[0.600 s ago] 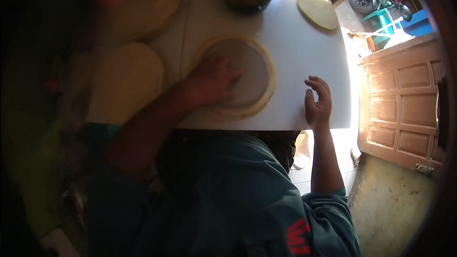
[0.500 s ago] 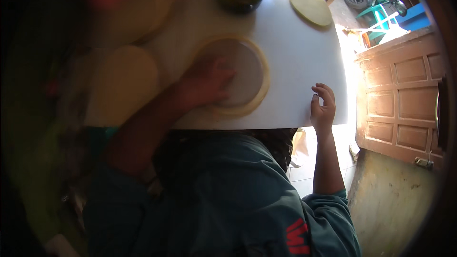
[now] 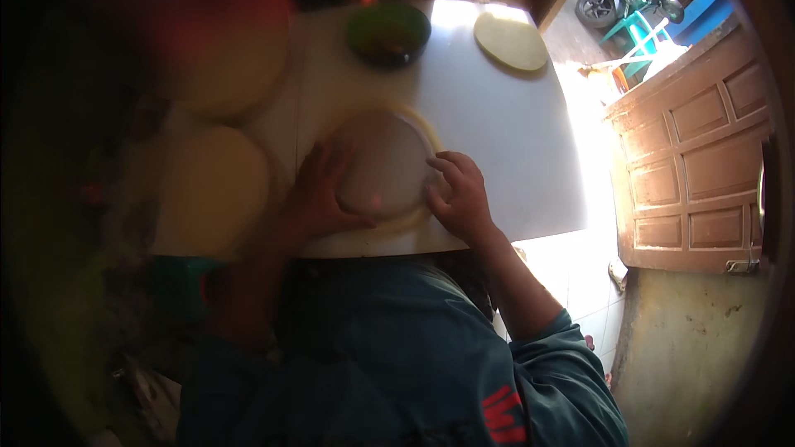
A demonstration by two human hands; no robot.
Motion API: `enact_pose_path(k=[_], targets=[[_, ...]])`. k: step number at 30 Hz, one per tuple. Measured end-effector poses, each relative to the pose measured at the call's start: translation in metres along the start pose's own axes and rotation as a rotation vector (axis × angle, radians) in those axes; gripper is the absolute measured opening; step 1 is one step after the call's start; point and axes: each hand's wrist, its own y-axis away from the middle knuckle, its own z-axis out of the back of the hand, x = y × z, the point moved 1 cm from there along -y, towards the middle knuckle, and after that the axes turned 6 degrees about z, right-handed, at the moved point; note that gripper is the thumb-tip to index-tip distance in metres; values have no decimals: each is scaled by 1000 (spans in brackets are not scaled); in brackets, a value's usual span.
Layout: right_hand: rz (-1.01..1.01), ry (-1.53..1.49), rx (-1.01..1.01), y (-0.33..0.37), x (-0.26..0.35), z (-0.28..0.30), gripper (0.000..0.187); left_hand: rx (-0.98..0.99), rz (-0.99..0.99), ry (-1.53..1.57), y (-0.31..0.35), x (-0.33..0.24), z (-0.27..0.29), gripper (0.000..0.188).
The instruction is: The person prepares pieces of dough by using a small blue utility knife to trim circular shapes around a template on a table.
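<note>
A smooth, greyish round disc [image 3: 387, 157] lies flat on a slightly larger pale yellow round sheet [image 3: 426, 126] whose rim shows around it. My left hand [image 3: 319, 190] rests at the disc's left edge, thumb and fingers spread apart along it. At the right edge, my right hand [image 3: 462, 194] has its fingers bent, with thumb and fingertips pinching at the rim. Whether those fingertips hold the disc alone or also the sheet below cannot be made out.
The white table [image 3: 505, 132] carries a green bowl [image 3: 389, 36] and a pale round sheet [image 3: 511, 41] at its far side. More yellow rounds, one nearer [image 3: 217, 190] and one farther [image 3: 228, 74], lie at left. A brown panelled door [image 3: 691, 157] stands at right.
My right hand has come in from the table's right edge to the disc's rim. My left hand has slid off the disc's middle to its left edge. The view has shifted slightly.
</note>
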Motion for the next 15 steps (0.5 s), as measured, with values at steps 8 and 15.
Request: enact_pose_path(k=[8, 15], targets=[[-22, 79, 12, 17, -11, -22, 48, 42, 84, -136, 8, 12, -10, 120], [4, 35, -43, 20, -20, -20, 53, 11, 45, -122, -3, 23, -29, 118]])
